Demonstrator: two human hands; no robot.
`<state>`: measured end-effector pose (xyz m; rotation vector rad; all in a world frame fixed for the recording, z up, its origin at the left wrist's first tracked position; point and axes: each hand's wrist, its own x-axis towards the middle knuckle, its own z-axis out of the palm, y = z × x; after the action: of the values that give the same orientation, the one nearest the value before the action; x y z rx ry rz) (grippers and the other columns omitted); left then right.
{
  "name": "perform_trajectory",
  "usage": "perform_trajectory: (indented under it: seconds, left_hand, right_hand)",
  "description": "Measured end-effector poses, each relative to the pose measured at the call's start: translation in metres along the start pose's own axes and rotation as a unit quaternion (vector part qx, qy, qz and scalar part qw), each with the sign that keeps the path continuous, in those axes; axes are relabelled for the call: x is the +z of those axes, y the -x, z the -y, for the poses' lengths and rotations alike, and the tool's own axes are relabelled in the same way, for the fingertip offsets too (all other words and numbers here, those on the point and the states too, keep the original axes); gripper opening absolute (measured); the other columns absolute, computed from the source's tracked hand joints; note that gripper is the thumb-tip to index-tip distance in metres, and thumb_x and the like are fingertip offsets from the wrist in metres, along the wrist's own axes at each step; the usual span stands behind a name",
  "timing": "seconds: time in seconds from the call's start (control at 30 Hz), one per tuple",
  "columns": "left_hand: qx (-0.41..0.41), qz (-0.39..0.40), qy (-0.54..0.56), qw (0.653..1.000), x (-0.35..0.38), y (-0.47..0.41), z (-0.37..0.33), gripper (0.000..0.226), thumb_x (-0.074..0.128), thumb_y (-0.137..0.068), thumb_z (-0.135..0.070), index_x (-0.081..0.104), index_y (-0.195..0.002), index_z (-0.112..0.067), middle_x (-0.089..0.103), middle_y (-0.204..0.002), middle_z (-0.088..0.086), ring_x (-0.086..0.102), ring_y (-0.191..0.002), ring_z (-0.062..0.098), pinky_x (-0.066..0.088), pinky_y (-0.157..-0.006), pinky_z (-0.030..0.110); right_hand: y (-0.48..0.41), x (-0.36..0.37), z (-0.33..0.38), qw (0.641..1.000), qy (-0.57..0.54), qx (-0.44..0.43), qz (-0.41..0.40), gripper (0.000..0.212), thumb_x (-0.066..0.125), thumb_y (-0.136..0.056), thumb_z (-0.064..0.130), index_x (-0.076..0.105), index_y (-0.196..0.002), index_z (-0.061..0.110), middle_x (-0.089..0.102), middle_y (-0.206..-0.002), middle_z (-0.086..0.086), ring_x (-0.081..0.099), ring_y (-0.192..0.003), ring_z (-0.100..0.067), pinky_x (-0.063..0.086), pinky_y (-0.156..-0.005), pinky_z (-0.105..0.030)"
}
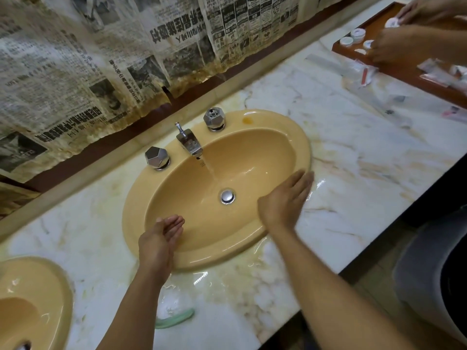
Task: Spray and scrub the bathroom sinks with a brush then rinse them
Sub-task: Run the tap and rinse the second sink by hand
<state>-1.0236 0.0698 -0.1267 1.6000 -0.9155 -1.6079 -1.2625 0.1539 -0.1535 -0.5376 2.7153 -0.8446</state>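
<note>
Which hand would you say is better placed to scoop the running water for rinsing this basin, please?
Probably the left hand: it is cupped over the near side of the sink, facing the stream from the faucet. The right hand is flat over the right rim.

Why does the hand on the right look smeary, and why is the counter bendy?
Head view: the right hand is smeared by motion blur, the left hand sharper; the wide lens bows the edges of the marble counter; glare spots shine beside the sink.
</note>
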Motion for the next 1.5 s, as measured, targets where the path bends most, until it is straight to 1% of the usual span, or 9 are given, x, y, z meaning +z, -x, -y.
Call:
perform_trajectory:
  seconds: [0.2, 0.4, 0.6, 0.73, 0.83, 1.1, 1.3, 1.43, 1.5]
  left_hand:
    - [-0.118, 0.057, 0.004, 0.991, 0.023, -0.018, -0.005, 0.043, 0.036, -0.112, -0.030, 0.065, -0.110, 0.000, 0.072, -0.115, 0.016, 0.069, -0.109, 0.027, 0.053, -0.091, 0.039]
    - [-0.214, 0.112, 0.234, 0.942, 0.095, -0.059, -0.051, 0.047, 0.031, -0.113, -0.031, 0.059, -0.117, 0.007, 0.064, -0.124, 0.024, 0.062, -0.116, 0.037, 0.047, -0.108, 0.046]
    - [-0.230, 0.087, 0.246, 0.938, 0.152, -0.088, -0.083, 0.035, 0.046, -0.106, -0.017, 0.070, -0.087, 0.000, 0.068, -0.076, 0.011, 0.066, -0.073, 0.021, 0.058, -0.070, 0.035]
    - [-0.232, 0.104, 0.250, 0.934, 0.160, -0.088, -0.078, 0.047, 0.055, -0.101, -0.028, 0.067, -0.062, -0.007, 0.063, -0.068, 0.005, 0.059, -0.061, 0.015, 0.052, -0.055, 0.025]
    - [-0.250, 0.122, 0.233, 0.932, 0.151, -0.087, -0.074, 0.038, 0.055, -0.101, -0.024, 0.064, -0.066, -0.012, 0.060, -0.067, 0.002, 0.057, -0.056, 0.013, 0.050, -0.048, 0.023]
    - [-0.198, 0.188, -0.060, 0.960, 0.130, 0.012, -0.090, 0.040, 0.041, -0.108, -0.018, 0.064, -0.078, -0.006, 0.062, -0.068, 0.009, 0.060, -0.054, 0.018, 0.054, -0.047, 0.024]
    - [-0.080, 0.185, -0.169, 0.965, 0.113, 0.061, -0.089, 0.056, 0.038, -0.113, -0.031, 0.069, -0.091, 0.008, 0.074, -0.080, 0.021, 0.072, -0.073, 0.029, 0.065, -0.074, 0.037]
    - [-0.045, 0.135, -0.216, 0.966, 0.090, 0.057, -0.078, 0.054, 0.039, -0.113, -0.032, 0.069, -0.095, 0.009, 0.075, -0.095, 0.026, 0.073, -0.078, 0.031, 0.063, -0.080, 0.039]
    - [-0.034, 0.103, -0.236, 0.966, 0.071, 0.048, -0.076, 0.052, 0.040, -0.112, -0.032, 0.069, -0.098, 0.008, 0.074, -0.100, 0.026, 0.073, -0.080, 0.030, 0.061, -0.088, 0.043]
  right_hand:
    - [-0.060, -0.019, -0.013, 0.997, -0.076, -0.033, 0.002, 0.087, 0.052, -0.088, 0.011, 0.006, -0.161, 0.002, 0.006, -0.170, -0.011, 0.006, -0.156, -0.024, 0.020, -0.126, -0.038]
    - [-0.058, -0.018, -0.015, 0.989, -0.140, -0.020, -0.048, 0.073, 0.049, -0.101, 0.028, 0.015, -0.163, 0.009, 0.013, -0.170, -0.003, 0.016, -0.155, -0.018, 0.022, -0.124, -0.033]
    - [-0.061, -0.016, -0.017, 0.985, -0.161, -0.012, -0.066, 0.065, 0.047, -0.104, 0.027, 0.021, -0.162, 0.010, 0.018, -0.169, -0.001, 0.019, -0.154, -0.014, 0.014, -0.114, -0.016]
    - [-0.061, -0.017, -0.016, 0.982, -0.174, -0.009, -0.070, 0.064, 0.047, -0.104, 0.027, 0.023, -0.161, 0.011, 0.020, -0.169, -0.001, 0.021, -0.153, -0.013, 0.015, -0.111, -0.014]
    - [-0.060, -0.019, -0.015, 0.982, -0.176, -0.008, -0.064, 0.064, 0.047, -0.105, 0.027, 0.022, -0.162, 0.011, 0.019, -0.169, 0.000, 0.021, -0.153, -0.013, 0.015, -0.111, -0.014]
    - [-0.043, -0.014, -0.020, 0.987, -0.151, -0.031, -0.037, 0.071, 0.048, -0.102, 0.022, 0.014, -0.161, 0.003, 0.012, -0.170, -0.009, 0.015, -0.156, -0.022, 0.025, -0.124, -0.040]
    - [0.096, 0.016, 0.009, 0.999, -0.011, -0.035, -0.037, 0.083, 0.057, -0.082, 0.017, 0.025, -0.148, -0.022, 0.008, -0.159, -0.042, 0.007, -0.152, -0.052, 0.025, -0.120, -0.059]
    - [0.178, 0.033, 0.053, 0.999, 0.022, -0.032, 0.012, 0.080, 0.061, -0.087, 0.031, 0.035, -0.147, -0.016, 0.005, -0.164, -0.034, -0.011, -0.148, -0.058, 0.022, -0.117, -0.069]
    - [0.173, 0.031, 0.061, 0.999, -0.007, -0.035, -0.001, 0.074, 0.065, -0.077, 0.017, 0.045, -0.136, -0.021, 0.020, -0.159, -0.036, -0.016, -0.151, -0.052, 0.026, -0.111, -0.074]
